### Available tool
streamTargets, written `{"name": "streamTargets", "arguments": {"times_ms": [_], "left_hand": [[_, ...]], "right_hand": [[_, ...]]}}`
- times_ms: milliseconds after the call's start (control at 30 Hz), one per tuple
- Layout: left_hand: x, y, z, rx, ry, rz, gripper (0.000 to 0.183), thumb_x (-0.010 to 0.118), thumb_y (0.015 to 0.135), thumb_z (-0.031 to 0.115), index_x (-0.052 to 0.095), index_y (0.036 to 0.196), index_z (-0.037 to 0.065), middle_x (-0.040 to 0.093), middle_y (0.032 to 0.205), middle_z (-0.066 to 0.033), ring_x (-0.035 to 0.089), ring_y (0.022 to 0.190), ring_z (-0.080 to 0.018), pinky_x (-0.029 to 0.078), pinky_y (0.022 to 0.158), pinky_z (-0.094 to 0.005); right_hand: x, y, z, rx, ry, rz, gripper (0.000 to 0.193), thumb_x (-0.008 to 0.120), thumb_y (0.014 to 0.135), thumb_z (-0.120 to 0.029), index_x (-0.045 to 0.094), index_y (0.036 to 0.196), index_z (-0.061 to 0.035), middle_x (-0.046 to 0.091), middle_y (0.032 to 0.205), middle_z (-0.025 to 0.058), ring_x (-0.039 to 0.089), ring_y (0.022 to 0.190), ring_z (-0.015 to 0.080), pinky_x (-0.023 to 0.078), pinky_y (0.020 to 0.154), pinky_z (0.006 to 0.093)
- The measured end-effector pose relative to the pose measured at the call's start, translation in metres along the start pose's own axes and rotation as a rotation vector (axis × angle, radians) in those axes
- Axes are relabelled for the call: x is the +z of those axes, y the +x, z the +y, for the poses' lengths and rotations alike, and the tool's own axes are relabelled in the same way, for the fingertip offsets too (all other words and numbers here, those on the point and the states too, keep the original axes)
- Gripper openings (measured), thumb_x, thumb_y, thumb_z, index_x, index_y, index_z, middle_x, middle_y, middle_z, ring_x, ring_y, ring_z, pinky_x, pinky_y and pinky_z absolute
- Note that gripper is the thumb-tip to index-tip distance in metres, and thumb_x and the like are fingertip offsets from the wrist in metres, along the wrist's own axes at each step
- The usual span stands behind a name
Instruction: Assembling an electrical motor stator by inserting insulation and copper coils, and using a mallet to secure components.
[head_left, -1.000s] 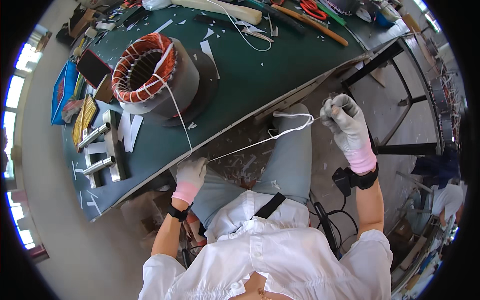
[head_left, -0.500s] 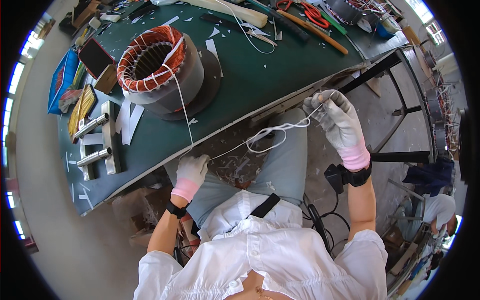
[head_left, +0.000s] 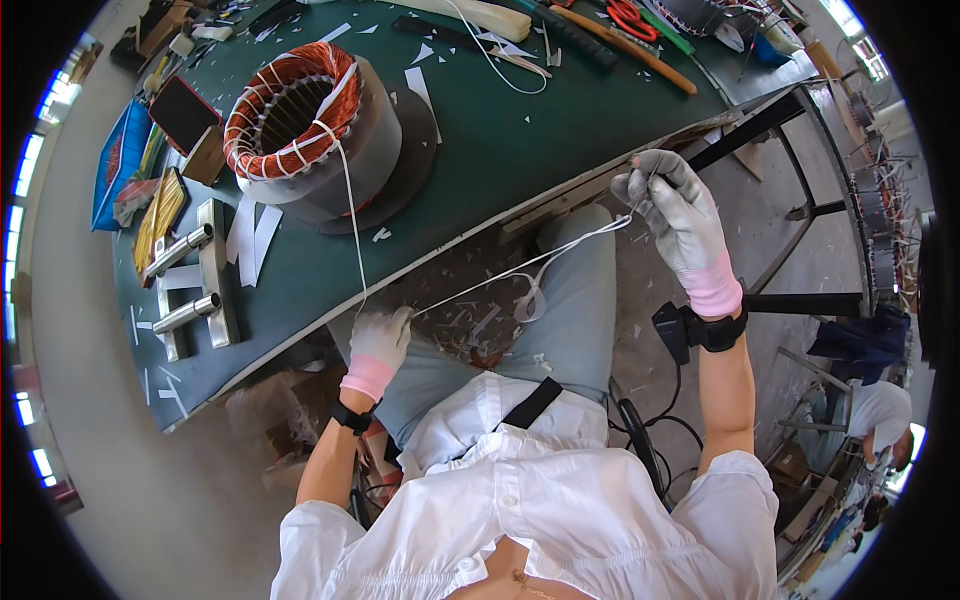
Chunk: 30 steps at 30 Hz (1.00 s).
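Cord (head_left: 349, 187) grasped in fingers of left hand (head_left: 380, 337), left of centre, and right hand (head_left: 680, 215), right of centre; runs to copper-wound stator (head_left: 376, 140), upper left.

The left hand (head_left: 380, 338) and right hand (head_left: 682, 215) are holding a white cord (head_left: 470, 290) between them. 1 strand (head_left: 352, 200) is running up to the copper-wound stator (head_left: 372, 135).

Pale wall (head_left: 75, 290), bright windows (head_left: 33, 160), grey floor (head_left: 640, 285)
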<state>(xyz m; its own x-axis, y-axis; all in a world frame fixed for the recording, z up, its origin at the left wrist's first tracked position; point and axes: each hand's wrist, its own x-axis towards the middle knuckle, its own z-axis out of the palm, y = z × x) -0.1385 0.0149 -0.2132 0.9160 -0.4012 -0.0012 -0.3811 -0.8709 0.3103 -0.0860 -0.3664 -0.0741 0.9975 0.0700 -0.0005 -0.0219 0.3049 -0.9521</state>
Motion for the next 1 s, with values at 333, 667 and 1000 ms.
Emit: {"name": "streamTargets", "arguments": {"times_ms": [333, 667, 1000], "left_hand": [[0.005, 0.000, -0.001, -0.035, 0.025, -0.038, 0.014, 0.055, 0.086, 0.021, 0.061, 0.097, 0.014, 0.060, 0.071, -0.0104, 0.057, 0.071, -0.0325, 0.044, 0.069, -0.0461], [0.011, -0.004, -0.007, -0.021, 0.017, -0.070, 0.015, 0.056, 0.085, 0.021, 0.062, 0.097, 0.015, 0.059, 0.071, -0.0118, 0.057, 0.070, -0.0343, 0.045, 0.066, -0.0477], [0.003, -0.003, 0.000, -0.074, 0.006, -0.155, 0.019, 0.057, 0.084, 0.020, 0.064, 0.101, 0.014, 0.059, 0.075, -0.0144, 0.057, 0.078, -0.0358, 0.046, 0.069, -0.0480]], "right_hand": [[-0.006, 0.004, 0.007, -0.016, 0.148, -0.028, 0.020, 0.049, 0.097, -0.009, 0.058, 0.114, -0.0025, 0.064, 0.095, 0.0034, 0.062, 0.096, 0.0139, 0.049, 0.087, 0.0273], [-0.006, 0.004, 0.007, -0.011, -0.041, 0.175, 0.012, 0.061, 0.092, -0.010, 0.061, 0.102, -0.0029, 0.068, 0.092, 0.0064, 0.066, 0.088, 0.0165, 0.052, 0.085, 0.0301], [-0.004, 0.002, 0.014, -0.588, -1.194, -0.031, 0.009, 0.067, 0.080, -0.004, 0.063, 0.087, -0.0006, 0.065, 0.087, 0.0018, 0.060, 0.081, 0.0086, 0.047, 0.071, 0.0256]]}}
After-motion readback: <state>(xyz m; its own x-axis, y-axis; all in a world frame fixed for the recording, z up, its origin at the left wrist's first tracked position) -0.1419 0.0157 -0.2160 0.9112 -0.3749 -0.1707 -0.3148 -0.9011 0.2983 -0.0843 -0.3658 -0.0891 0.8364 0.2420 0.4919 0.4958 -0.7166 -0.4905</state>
